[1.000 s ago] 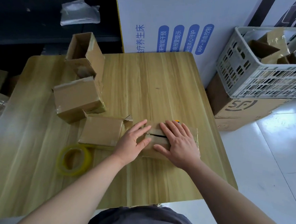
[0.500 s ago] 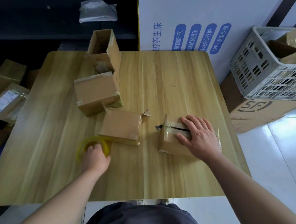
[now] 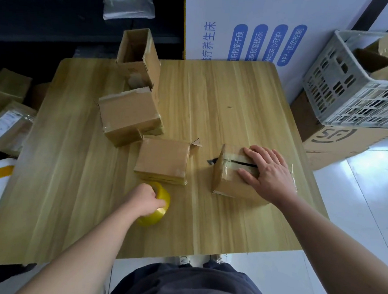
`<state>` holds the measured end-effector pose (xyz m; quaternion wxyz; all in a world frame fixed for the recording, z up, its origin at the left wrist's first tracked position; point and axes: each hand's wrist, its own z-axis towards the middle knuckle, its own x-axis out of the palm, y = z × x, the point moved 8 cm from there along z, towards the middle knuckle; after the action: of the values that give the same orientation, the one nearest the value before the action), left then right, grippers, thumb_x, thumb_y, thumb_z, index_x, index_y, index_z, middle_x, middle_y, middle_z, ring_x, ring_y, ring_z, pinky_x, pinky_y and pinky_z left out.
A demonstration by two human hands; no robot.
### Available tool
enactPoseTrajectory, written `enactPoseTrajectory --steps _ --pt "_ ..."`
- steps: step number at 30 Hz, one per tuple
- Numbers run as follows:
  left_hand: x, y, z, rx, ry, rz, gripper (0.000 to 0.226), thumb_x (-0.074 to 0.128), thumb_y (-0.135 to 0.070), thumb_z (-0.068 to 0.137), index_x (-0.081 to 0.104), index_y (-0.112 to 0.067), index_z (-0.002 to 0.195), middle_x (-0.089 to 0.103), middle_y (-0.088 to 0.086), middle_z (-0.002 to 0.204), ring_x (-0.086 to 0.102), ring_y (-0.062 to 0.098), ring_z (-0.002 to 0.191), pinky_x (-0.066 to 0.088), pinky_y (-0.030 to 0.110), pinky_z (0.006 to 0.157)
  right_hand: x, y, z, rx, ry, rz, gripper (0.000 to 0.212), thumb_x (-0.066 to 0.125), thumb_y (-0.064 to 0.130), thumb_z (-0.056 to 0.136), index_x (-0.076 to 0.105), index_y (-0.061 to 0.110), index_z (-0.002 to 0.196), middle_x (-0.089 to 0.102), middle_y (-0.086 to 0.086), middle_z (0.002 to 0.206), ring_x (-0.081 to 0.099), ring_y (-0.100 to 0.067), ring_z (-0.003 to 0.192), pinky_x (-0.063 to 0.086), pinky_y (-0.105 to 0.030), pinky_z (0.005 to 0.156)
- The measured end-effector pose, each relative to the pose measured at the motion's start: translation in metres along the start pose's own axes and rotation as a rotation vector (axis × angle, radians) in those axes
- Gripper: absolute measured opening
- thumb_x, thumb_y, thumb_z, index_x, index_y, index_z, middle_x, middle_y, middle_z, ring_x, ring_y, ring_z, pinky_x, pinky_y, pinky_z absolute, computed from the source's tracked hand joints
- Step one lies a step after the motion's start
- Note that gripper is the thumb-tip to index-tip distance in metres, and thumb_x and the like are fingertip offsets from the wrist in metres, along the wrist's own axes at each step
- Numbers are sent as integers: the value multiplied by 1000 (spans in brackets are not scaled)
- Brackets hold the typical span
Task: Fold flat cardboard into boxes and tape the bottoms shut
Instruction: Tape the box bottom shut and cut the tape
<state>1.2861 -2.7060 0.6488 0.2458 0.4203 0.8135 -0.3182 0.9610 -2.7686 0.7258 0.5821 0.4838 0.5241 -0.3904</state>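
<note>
the left hand (image 3: 146, 201) has its fingers curled tight round a roll of yellow tape (image 3: 162, 198). the roll is tipped up, not lying flat, and i cannot tell if it touches the wooden table (image 3: 215, 91).

the right hand (image 3: 270, 173) is off to the right of the left hand, well apart from it. its fingers are straight and spread out, and it presses flat on top of a small cardboard box (image 3: 226, 183). it holds nothing. under the fingers a dark gap runs between the two folded flaps of the box. shiny clear tape shows on the box near the wrist.

just past the left hand, close to the tape, lies a low pile of flat cardboard (image 3: 162, 159). it sits between the two hands, nearer the left one. farther out from the left hand sits a closed box (image 3: 128, 117) with tape on its edges, and behind that stands a tall open box (image 3: 137, 51).

beyond the right hand, off the table, a grey plastic crate (image 3: 343, 95) with cardboard in it sits on a big brown box (image 3: 333, 142). a big white box with blue writing (image 3: 243, 17) stands at the far edge of the table. far to the left of the left hand, parcels (image 3: 6, 122) lie on the floor.
</note>
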Motion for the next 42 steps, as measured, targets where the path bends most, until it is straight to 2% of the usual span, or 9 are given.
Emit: enactPoseTrajectory --steps 5,10,15,19,22,26,34,38,42 --pt "-21 -60 -33 124 226 -573 11 71 -19 83 65 -10 81 61 7 72 56 16 63 47 23 57 0 -3 2 1 -10 80 70 28 74 87 38 34 143 41 9 146 31 -13 138 13 -36 119" --pt "-53 -134 -63 313 348 -1013 8 62 -16 87 66 -10 84 70 9 77 65 20 72 53 34 72 2 -9 5 24 2 232 70 29 72 83 45 35 141 44 11 146 33 -11 138 16 -38 119" --pt "-70 -193 -75 451 399 -1320 30 61 -20 79 64 -2 102 72 15 93 71 21 80 60 32 71 2 -15 10 52 74 426 51 31 55 94 50 35 137 43 13 147 31 -9 140 14 -39 120" --pt "-52 -224 -70 456 436 -1377 24 53 -19 92 65 -1 103 72 16 96 71 24 85 59 37 78 1 -19 13 78 96 605 37 36 32 101 59 27 130 47 9 144 34 -9 138 13 -40 119" --pt "-34 -235 -63 410 436 -1422 22 51 -19 95 64 -2 99 73 15 92 72 22 82 59 37 77 -4 -23 11 165 98 902 43 36 30 87 66 27 117 56 9 135 42 0 129 15 -34 118" --pt "-23 -237 -53 332 407 -1558 20 51 -19 97 63 -4 96 74 13 87 72 21 82 58 37 78 -14 -30 2 274 68 1254 58 39 19 72 61 22 126 61 6 130 52 -3 121 38 -20 103" --pt "-31 -231 -34 211 276 -1592 23 56 -26 95 61 -4 100 73 11 85 71 21 81 59 36 72 -21 -26 1 207 105 1330 34 51 33 91 61 33 124 64 16 124 56 -1 116 39 -28 102" --pt "-40 -228 -32 189 180 -1588 20 61 -20 93 57 -1 99 68 14 89 69 23 78 60 32 61 -13 -28 3 183 116 1171 72 74 56 69 48 43 135 56 10 133 51 -4 123 40 -30 105" --pt "-33 -238 -40 168 210 -1644 15 57 -16 95 54 -1 97 65 17 83 67 24 75 60 30 60 -11 -34 4 192 18 1232 66 83 33 68 55 34 128 66 8 118 60 -10 111 47 -32 98"
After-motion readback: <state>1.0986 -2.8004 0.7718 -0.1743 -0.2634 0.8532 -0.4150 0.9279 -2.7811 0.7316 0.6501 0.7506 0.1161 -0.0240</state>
